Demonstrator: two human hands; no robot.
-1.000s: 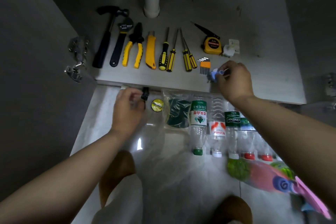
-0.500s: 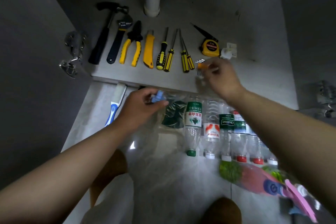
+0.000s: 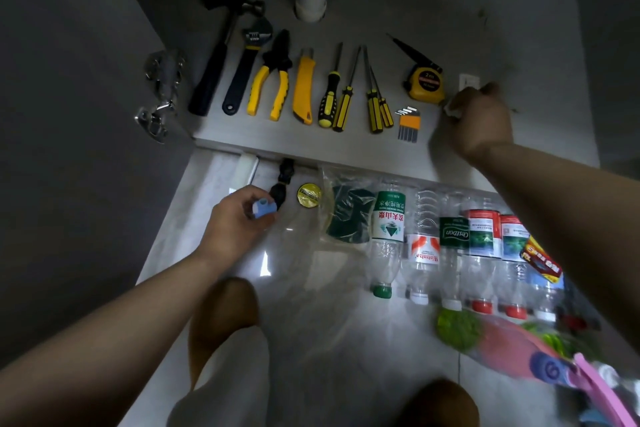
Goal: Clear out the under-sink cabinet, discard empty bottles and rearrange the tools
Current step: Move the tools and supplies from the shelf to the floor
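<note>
Left grip [image 3: 239, 224] pinches small blue piece [image 3: 265, 208] above tile floor [image 3: 329, 340], beside black fitting [image 3: 282, 180]. Right grip [image 3: 481, 118] curls over white bit [image 3: 451, 109] near tape measure [image 3: 426, 83], mostly hiding it; hold unclear. Hammer [image 3: 218, 55] through hex keys [image 3: 408, 123] rowed on cabinet floor [image 3: 485, 21]. Bottles [image 3: 388, 239] lined below.

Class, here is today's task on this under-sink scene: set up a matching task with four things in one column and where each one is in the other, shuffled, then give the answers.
Things
1 hammer
2 tape measure
3 small blue part
4 green-capped bottle

Places
A lying on the floor among other bottles
B just left of the wrench
C pinched in the left hand
D beside the right hand

Pairs: 1-B, 2-D, 3-C, 4-A
</note>
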